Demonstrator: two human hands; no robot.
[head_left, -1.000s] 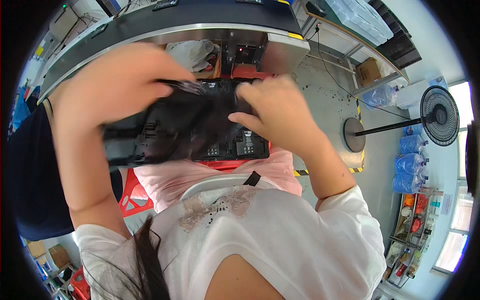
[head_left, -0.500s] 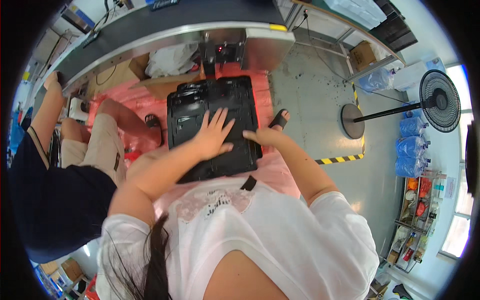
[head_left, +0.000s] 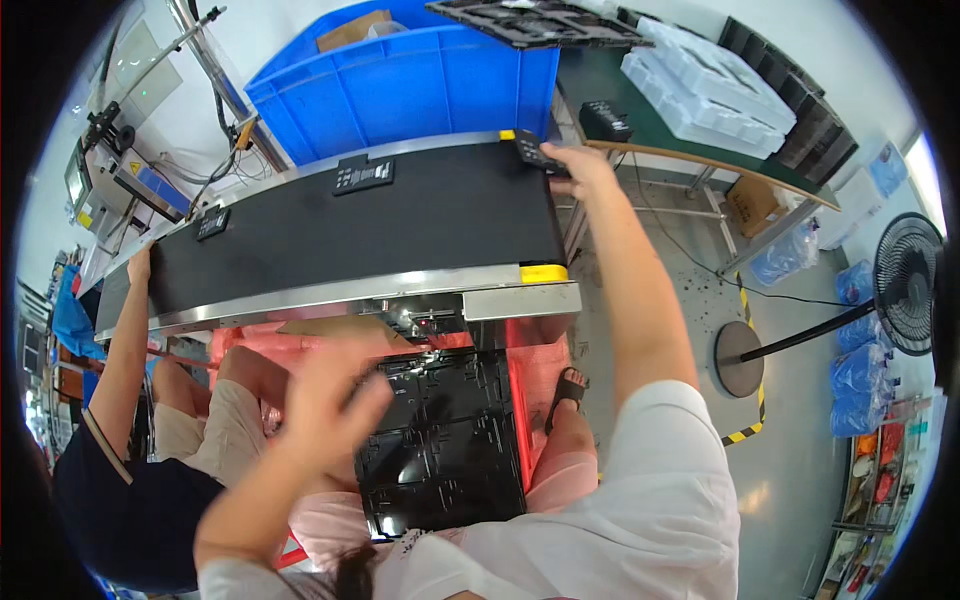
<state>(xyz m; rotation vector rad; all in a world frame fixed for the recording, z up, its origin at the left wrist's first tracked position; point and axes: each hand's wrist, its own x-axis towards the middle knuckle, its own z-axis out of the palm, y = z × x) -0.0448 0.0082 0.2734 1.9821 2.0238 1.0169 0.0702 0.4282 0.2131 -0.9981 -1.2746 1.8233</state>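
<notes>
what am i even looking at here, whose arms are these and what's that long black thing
This is a view from a fisheye camera worn on a person's head, looking down, so straight edges bend. The arms coming up from below are that person's own.

The long black thing is a conveyor belt with small flat black parts lying on it. The right hand reaches to the belt's far end and touches one such black part. The left hand, blurred, hovers open beside a black moulded tray lying on the lap.

Behind the belt stands a blue bin. The arm at the left belongs to a co-worker.
</notes>
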